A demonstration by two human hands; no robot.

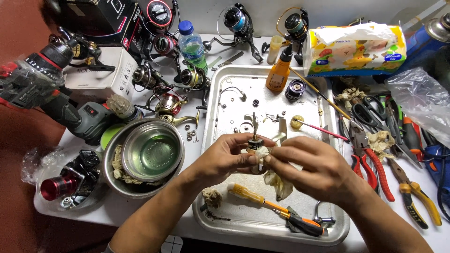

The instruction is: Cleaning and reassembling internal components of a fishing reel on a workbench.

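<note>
Left hand (224, 157): pinching small dark metal reel part with upright shaft (254, 137), above dented silver metal tray (220, 93).
Right hand (313, 168): gripping stained cream rag (277, 182), pressed against part.

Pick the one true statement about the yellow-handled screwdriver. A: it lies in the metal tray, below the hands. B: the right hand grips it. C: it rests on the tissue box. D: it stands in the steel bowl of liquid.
A: the yellow-handled screwdriver lies flat in the metal tray, just below the left hand and right hand, which hold a small part in a rag.
</note>
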